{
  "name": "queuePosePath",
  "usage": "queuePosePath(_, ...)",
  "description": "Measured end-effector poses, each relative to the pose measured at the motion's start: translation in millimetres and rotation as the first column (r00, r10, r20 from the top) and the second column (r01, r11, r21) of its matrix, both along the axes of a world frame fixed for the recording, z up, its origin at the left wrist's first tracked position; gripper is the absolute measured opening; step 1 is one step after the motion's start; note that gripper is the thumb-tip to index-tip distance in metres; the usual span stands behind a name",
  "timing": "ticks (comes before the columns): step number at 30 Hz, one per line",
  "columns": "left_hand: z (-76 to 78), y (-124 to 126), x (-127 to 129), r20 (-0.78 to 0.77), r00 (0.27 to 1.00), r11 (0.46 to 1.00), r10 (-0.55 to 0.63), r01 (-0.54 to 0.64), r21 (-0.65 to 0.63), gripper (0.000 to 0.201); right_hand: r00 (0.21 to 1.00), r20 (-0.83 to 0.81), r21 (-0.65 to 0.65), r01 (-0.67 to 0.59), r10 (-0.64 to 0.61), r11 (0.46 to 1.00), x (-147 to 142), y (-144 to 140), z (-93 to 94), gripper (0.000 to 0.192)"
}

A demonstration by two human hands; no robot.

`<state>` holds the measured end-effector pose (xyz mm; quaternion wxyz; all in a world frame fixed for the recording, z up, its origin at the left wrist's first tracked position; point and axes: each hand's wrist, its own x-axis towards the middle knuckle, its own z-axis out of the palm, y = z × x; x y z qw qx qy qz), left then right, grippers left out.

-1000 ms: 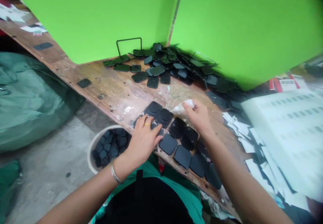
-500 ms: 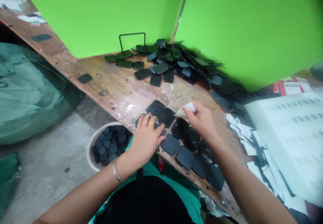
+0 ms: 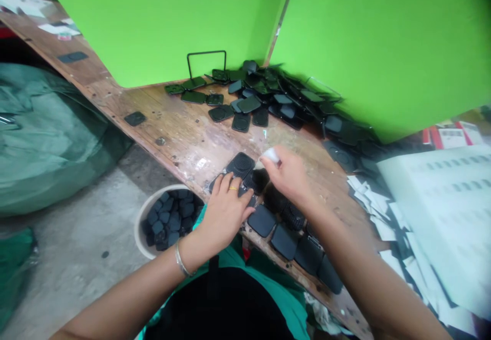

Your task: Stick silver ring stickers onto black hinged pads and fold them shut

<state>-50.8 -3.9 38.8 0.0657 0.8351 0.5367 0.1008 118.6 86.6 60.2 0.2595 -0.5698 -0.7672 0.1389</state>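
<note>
Two rows of black plates (image 3: 262, 221) line the table (image 3: 203, 138) edge. The left hand (image 3: 222, 214) lies on some, fingers slightly apart; the right hand's (image 3: 289, 176) clamp a white tube (image 3: 271, 155) over another.

There are two hands (image 3: 222, 216), one bucket (image 3: 138, 230), two panels (image 3: 164, 23).

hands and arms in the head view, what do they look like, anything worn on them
Left hand: a gold-coloured ring on one finger, a silver-coloured bangle at the wrist. Right hand: no jewellery visible. Neither wears a glove; no sleeves show on the forearms.
</note>
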Motion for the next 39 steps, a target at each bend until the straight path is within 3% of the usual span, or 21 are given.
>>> queuePosePath(4,1.3,0.3,-0.4,0.008,1.0,1.0,0.005,-0.005,-0.013,0.04,0.998,0.034,-0.012,0.057,-0.057,0.998,11.7,6.4,1.1,0.022)
queuePosePath(10,1.8,1.1,0.1,0.001,1.0,1.0,0.0,0.0,-0.025,0.039,0.99,0.012,-0.095,0.142,-0.141,0.985,34.1,-12.1,8.3,0.027)
queuePosePath(15,3.3,-0.7,1.5,0.024,1.0,1.0,-0.005,0.005,-0.001,0.042,0.979,-0.126,-0.228,0.129,-0.161,0.965,43.9,-21.7,12.8,0.03)
queuePosePath(22,3.6,10.1,-18.8,0.071,0.995,0.996,0.07,-0.075,0.058,0.045,0.889,-0.37,-0.335,0.145,-0.272,0.931,27.8,-3.8,12.9,0.029)
queuePosePath(28,-8.3,17.0,-29.5,0.001,0.995,0.994,0.104,-0.104,0.027,0.041,0.872,-0.391,-0.267,0.198,-0.294,0.943,3.2,19.9,0.4,0.025)
queuePosePath(39,-4.5,14.7,-25.3,-0.063,0.99,0.992,0.123,-0.122,0.026,0.043,0.932,-0.296,-0.159,0.169,-0.21,0.973,-7.5,32.2,-15.4,0.025)
